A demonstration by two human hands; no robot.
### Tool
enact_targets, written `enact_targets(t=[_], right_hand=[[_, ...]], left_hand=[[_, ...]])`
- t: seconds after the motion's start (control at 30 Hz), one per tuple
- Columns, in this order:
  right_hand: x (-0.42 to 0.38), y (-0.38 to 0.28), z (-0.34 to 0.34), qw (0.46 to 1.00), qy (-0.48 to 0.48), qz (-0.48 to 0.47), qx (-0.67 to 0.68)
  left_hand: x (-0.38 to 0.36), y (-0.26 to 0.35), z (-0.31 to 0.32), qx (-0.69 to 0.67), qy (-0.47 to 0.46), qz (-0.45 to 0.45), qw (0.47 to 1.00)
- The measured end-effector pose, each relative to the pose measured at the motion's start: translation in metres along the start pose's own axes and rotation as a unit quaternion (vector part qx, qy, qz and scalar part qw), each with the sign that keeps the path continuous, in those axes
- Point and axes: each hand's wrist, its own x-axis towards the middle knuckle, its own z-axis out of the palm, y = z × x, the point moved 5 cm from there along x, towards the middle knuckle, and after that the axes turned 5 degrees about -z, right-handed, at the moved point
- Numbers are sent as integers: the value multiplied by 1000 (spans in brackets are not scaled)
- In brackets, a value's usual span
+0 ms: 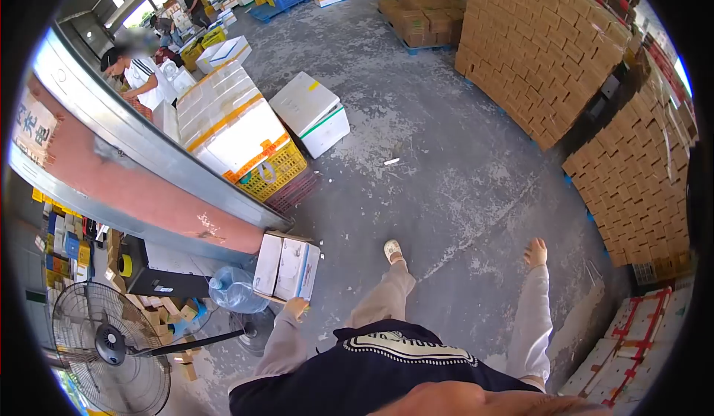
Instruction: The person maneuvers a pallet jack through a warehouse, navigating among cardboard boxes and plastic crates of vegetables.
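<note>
My left hand (296,308) hangs at my side in a beige sleeve. It overlaps the near edge of a cardboard tray of white cartons (286,267) on the floor, and I cannot tell whether it touches it. My right hand (535,253) swings out in a white sleeve over bare concrete, holding nothing, fingers loosely apart. One foot in a light slipper (392,251) steps forward between my hands.
A water jug (234,289) and a standing fan (111,345) are at the left. White foam boxes (309,111) and a yellow crate (277,172) sit ahead left. Tall stacks of brown cartons (543,52) line the right. People work at the far left (137,74).
</note>
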Motion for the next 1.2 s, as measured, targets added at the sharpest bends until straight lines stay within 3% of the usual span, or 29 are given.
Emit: enact_targets(t=[0.07,0.13,0.17,0.23,0.27,0.3,0.37,0.4,0.47,0.6,0.7,0.77,0.8,0.83,0.87,0.9,0.93,0.97,1.0,1.03,1.1,1.2], right_hand=[[60,-90,105,997,23,-76,-20],[112,-137,203,994,6,-107,-30],[133,-134,243,990,-67,-116,-44],[175,-99,294,976,-154,-82,-131],[193,-57,302,964,-166,-41,-204],[224,2,293,945,-208,34,-250],[214,106,264,856,-311,64,-409],[207,152,253,796,-367,66,-477],[133,111,291,765,-327,223,-508],[159,91,372,702,-359,278,-548],[234,62,448,633,-428,220,-607],[313,37,533,539,-489,93,-679],[365,19,581,511,-468,59,-719],[417,-11,629,554,-321,174,-748],[470,-45,690,668,-273,162,-673],[519,-80,766,829,-247,120,-486],[561,-122,849,918,-240,80,-304],[580,-152,913,952,-251,63,-162],[555,-193,966,956,-228,-9,-184],[536,-210,1011,962,-264,18,-72],[516,-199,1070,957,-274,26,-89],[484,-120,1123,932,-314,163,-76]], left_hand=[[39,-25,-36,-150,-13,-115,982],[68,-36,-101,-143,217,-196,945],[80,-41,-128,-402,202,-401,798],[111,-30,-227,-387,322,-344,792],[123,-22,-287,-352,370,-304,804],[134,-21,-335,-321,391,-318,802],[153,-25,-433,-334,429,-319,776],[158,-25,-482,-260,493,-303,773],[183,-62,-546,-237,541,-292,753],[201,-104,-649,-238,614,-309,686],[218,-129,-687,-225,627,-361,653],[236,-153,-704,-236,602,-413,641],[241,-160,-713,-234,596,-419,644],[244,-163,-727,-233,591,-414,652],[246,-169,-739,-215,578,-434,657],[240,-179,-733,-234,561,-447,656],[255,-216,-754,-249,547,-447,662],[256,-230,-766,-251,539,-442,672],[261,-242,-778,-252,526,-434,686],[268,-257,-787,-247,517,-433,696],[284,-291,-813,-235,483,-440,720],[309,-342,-826,-269,449,-405,749]])
